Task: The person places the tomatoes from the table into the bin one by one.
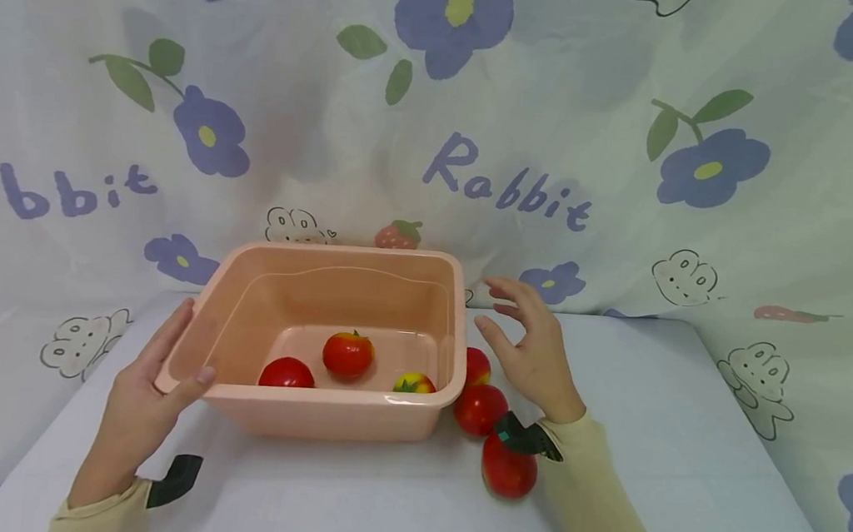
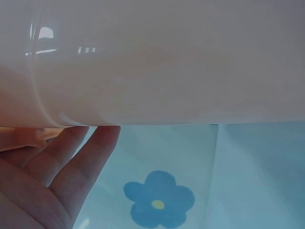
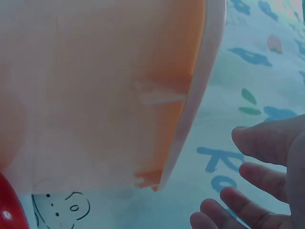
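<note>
A peach-coloured plastic basin (image 1: 324, 415) stands on the white tabletop. My left hand (image 1: 137, 402) grips its left end, thumb over the rim at the front corner and fingers along the outside. Inside the basin lie a red tomato (image 1: 348, 355), a second red tomato (image 1: 287, 372) and a yellow-red one with a green calyx (image 1: 415, 383), the last two partly hidden by the front rim. Beside the right rim, my right hand (image 1: 536, 354) is raised with fingers spread and slightly bent, holding nothing. Below it, three red tomatoes (image 1: 480, 410) sit against the basin's right side.
The table is covered with a white cloth (image 1: 348, 502). Behind it hangs a curtain (image 1: 560, 101) printed with flowers, rabbits and lettering. Dark bands (image 1: 176, 480) circle both sleeves at the wrists; the right one overlaps the nearest tomato (image 1: 508, 471).
</note>
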### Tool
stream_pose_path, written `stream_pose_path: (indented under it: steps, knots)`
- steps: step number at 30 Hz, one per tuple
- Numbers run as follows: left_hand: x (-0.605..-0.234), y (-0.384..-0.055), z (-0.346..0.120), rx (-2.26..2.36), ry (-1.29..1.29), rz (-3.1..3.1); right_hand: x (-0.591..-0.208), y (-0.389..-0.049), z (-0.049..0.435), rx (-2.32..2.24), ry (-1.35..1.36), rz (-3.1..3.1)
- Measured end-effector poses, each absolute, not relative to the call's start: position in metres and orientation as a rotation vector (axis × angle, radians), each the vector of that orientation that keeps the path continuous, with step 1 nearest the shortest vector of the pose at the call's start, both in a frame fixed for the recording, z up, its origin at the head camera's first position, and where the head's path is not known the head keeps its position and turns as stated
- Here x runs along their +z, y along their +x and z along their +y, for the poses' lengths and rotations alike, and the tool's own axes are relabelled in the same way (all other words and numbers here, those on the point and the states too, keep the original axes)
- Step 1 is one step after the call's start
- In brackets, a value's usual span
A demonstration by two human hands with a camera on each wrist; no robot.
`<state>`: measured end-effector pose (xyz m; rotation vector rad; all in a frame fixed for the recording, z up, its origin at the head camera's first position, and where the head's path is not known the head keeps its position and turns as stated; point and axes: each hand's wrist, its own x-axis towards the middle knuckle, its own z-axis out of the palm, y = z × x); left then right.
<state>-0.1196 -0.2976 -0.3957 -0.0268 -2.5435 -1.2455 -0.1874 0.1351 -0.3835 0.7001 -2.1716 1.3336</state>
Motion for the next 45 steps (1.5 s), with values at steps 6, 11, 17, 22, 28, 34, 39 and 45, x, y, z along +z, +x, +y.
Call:
stream_pose_path:
  steps: [6, 11, 17, 22, 28, 34, 39, 45]
  knots:
    - [-0.395, -0.119, -0.297, -1.254, -0.057, -2.526, -0.393, -0.196, 0.140, 1.390, 0.656, -2.225]
    - [-0.395, -0.119, -0.297, -1.273, -0.074, -2.517, -0.403, -0.204, 0.143, 1.435, 0.623, -2.303]
    - [-0.395, -0.118, -0.296, -1.273, -0.091, -2.515, -0.414, -0.212, 0.146, 1.501, 0.567, -2.389]
    - [-0.394, -0.117, -0.297, -1.275, -0.093, -2.518, -0.422, -0.217, 0.148, 1.560, 0.502, -2.486]
    - [-0.395, -0.117, -0.298, -1.273, -0.084, -2.521, -0.431, -0.223, 0.150, 1.655, 0.471, -2.607]
    - [-0.396, -0.117, -0.299, -1.271, -0.079, -2.522, -0.439, -0.228, 0.154, 1.728, 0.486, -2.712]
    - [-0.396, -0.118, -0.298, -1.271, -0.080, -2.521, -0.442, -0.230, 0.154, 1.732, 0.453, -2.834]
    - [-0.397, -0.119, -0.298, -1.281, -0.082, -2.514, -0.447, -0.230, 0.154, 1.731, 0.460, -2.900]
